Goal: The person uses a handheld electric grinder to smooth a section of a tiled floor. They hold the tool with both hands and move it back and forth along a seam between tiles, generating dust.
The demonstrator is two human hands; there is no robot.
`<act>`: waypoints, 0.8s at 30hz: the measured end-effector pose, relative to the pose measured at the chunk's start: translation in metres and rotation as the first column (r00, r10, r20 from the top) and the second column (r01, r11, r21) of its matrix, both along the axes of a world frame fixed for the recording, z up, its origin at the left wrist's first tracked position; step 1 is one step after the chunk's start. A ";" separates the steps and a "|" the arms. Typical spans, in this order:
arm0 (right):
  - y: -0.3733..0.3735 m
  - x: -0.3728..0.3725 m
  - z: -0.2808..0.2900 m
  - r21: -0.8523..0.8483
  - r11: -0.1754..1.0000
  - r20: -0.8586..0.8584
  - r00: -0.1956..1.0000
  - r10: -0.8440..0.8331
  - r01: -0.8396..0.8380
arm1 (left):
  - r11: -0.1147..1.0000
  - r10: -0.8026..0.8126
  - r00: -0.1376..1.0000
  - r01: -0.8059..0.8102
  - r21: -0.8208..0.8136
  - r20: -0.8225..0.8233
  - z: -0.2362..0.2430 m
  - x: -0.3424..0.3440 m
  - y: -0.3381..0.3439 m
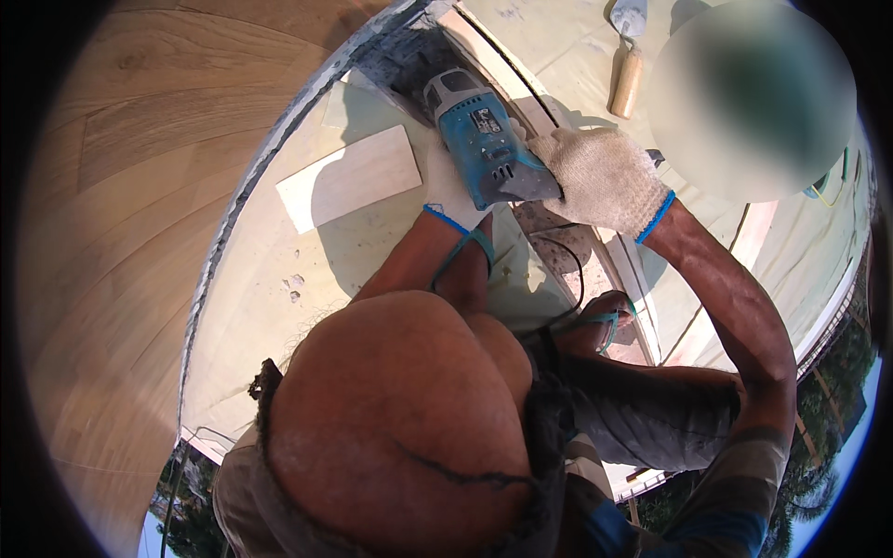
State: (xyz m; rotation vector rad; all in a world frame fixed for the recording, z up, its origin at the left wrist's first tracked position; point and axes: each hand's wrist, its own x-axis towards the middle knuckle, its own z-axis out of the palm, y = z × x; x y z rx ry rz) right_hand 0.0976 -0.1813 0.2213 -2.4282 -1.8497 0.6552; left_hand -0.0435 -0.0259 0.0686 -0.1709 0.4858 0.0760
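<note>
Fingers of the gloved right hand [600, 177] curl round a blue-grey power tool [484, 139] at a recess [400, 67]; the left hand [445, 186], behind the tool, is mostly hidden, its closure unclear. Past a trowel [629, 74], a blurred disc [753, 102] masks the upper right.

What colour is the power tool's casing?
Mostly blue and grey; the power tool shows in the head view.

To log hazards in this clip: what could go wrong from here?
The black cord loops near the right foot and might catch it. The mostly uncovered left foot appears close to the blue power tool, so a slip or flying debris could injure it.
</note>
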 end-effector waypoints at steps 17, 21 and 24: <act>-0.017 -0.017 0.030 -0.043 0.996 -0.130 0.989 -0.077 0.072 | 0.997 0.000 0.998 0.004 -0.076 0.059 0.023 -0.029 -0.014; -0.020 -0.022 0.029 -0.140 0.989 -0.137 0.988 -0.075 0.055 | 0.997 -0.021 0.996 0.028 -0.078 0.086 0.021 -0.034 -0.026; -0.021 -0.020 0.038 -0.099 0.995 -0.073 0.997 -0.015 0.007 | 0.994 -0.029 0.988 0.045 -0.104 0.154 0.019 -0.032 -0.031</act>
